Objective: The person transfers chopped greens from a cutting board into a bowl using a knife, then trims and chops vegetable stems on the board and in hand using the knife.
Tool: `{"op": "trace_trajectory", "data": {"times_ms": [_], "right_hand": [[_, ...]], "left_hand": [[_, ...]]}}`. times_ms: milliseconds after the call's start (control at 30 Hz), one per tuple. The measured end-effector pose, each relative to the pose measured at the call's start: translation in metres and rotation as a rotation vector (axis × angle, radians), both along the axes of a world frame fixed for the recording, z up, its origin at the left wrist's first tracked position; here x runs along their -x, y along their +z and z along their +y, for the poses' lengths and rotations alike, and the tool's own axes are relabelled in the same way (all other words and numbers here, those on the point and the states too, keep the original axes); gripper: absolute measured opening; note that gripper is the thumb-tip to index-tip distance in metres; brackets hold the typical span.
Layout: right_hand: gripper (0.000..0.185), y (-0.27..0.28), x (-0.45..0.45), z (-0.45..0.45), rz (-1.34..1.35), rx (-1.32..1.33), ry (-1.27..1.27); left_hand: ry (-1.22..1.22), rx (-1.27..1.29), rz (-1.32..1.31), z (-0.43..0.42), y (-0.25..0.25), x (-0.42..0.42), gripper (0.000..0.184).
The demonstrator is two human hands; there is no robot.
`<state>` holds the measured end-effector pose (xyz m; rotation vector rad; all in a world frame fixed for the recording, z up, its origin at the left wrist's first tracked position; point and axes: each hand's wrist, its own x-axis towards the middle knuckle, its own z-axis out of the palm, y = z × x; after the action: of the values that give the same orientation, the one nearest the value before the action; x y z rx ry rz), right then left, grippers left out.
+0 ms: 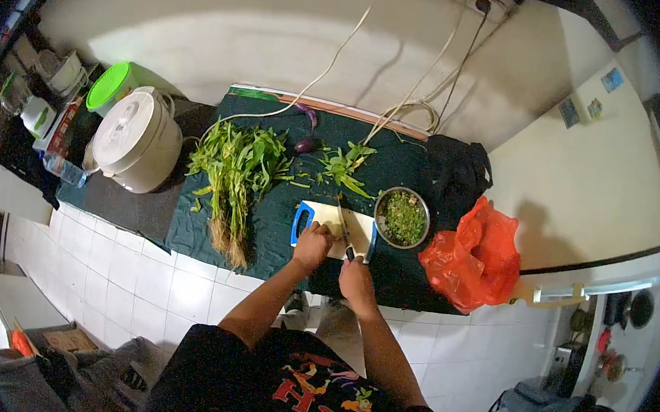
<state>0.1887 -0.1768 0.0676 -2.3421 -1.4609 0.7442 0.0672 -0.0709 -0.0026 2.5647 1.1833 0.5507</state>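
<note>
Black T-shirt [266,397], right hand [357,281] clamped on knife [343,224], left hand [314,245] over chopping board [362,229], its grip unclear

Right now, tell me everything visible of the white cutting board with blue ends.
Rectangular and seemingly plastic, the white cutting board has blue ends, the left one with a handle opening. It lies flat on the dark green cloth, beside the round metal bowl. The left hand and black-handled knife are over it; contact unclear.
</note>
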Motion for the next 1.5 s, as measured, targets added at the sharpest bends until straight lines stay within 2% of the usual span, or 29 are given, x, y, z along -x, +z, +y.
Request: {"op": "trace_trajectory", "data": {"times_ms": [100, 167, 267, 367, 467, 600, 667, 700, 733, 800, 867, 933, 1000, 1067, 1133, 1333, 1367, 1433, 1500], "right_hand": [[0.034, -0.009, 0.007, -0.012, -0.053, -0.016, 0.051], [0.034, -0.016, 0.016, -0.03, -0.008, 0.108, -0.126], [0.035, -0.027, 0.011, -0.034, 0.006, 0.13, -0.113], [0.038, -0.004, 0.005, -0.012, 0.002, 0.008, -0.017], [0.04, 0.007, -0.001, -0.003, -0.019, 0.012, 0.089], [0.039, -0.017, 0.013, -0.028, -0.033, 0.091, -0.012], [0.038, -0.038, 0.016, -0.043, -0.168, 0.044, 0.004], [0.037, -0.062, 0.013, -0.045, -0.387, -0.054, 0.125], [0.037, -0.044, 0.014, -0.034, -0.385, -0.058, 0.126], [0.038, -0.008, 0.007, -0.005, -0.063, 0.013, -0.01], [0.038, -0.004, 0.003, -0.002, -0.054, 0.007, 0.024], [0.039, -0.003, 0.002, -0.006, -0.055, 0.04, 0.09], [0.039, -0.028, 0.007, -0.03, -0.11, 0.013, 0.117], [0.038, -0.038, 0.012, -0.036, -0.162, -0.011, 0.146], [0.039, -0.032, 0.016, -0.025, -0.104, 0.025, -0.026], [0.039, -0.008, 0.007, -0.004, -0.041, -0.004, 0.069], [0.039, -0.015, 0.01, -0.01, -0.042, -0.003, 0.067], [0.037, -0.032, 0.021, -0.028, -0.059, 0.094, -0.115], [0.037, -0.026, 0.018, -0.03, -0.08, 0.075, -0.041]], "left_hand": [[0.075, 0.07, 0.02, 0.002, -0.001, -0.001, 0.015], [0.171, 0.216, -0.029, 0.005, 0.001, -0.004, 0.014], [0.282, 0.352, -0.034, 0.005, 0.016, -0.007, 0.015], [0.275, 0.502, -0.112, 0.011, 0.009, -0.006, 0.014], [0.341, 0.589, -0.053, 0.015, 0.023, -0.007, 0.011], [0.417, 0.592, 0.035, 0.019, 0.02, -0.015, 0.01], [0.41, 0.588, 0.051, 0.013, 0.046, -0.013, 0.013], [0.412, 0.583, 0.049, 0.013, 0.045, -0.012, 0.013], [0.364, 0.497, 0.057, 0.01, 0.038, -0.01, 0.013], [0.313, 0.413, 0.067, 0.003, 0.02, -0.008, 0.013], [0.16, 0.203, 0.003, -0.003, 0.0, -0.007, 0.016], [0.172, 0.222, -0.028, -0.012, 0.012, -0.005, 0.016], [0.195, 0.241, -0.064, -0.013, 0.01, -0.002, 0.017], [0.005, 0.016, -0.029, -0.01, -0.015, 0.003, 0.015], [-0.013, 0.025, -0.07, -0.011, -0.005, 0.007, 0.015], [-0.004, 0.131, -0.155, -0.014, 0.0, 0.018, 0.018], [0.012, 0.133, -0.195, -0.014, 0.0, 0.019, 0.02], [-0.009, 0.1, -0.158, -0.011, -0.001, 0.02, 0.02], [-0.028, 0.066, -0.121, -0.009, 0.001, 0.019, 0.021]]}}
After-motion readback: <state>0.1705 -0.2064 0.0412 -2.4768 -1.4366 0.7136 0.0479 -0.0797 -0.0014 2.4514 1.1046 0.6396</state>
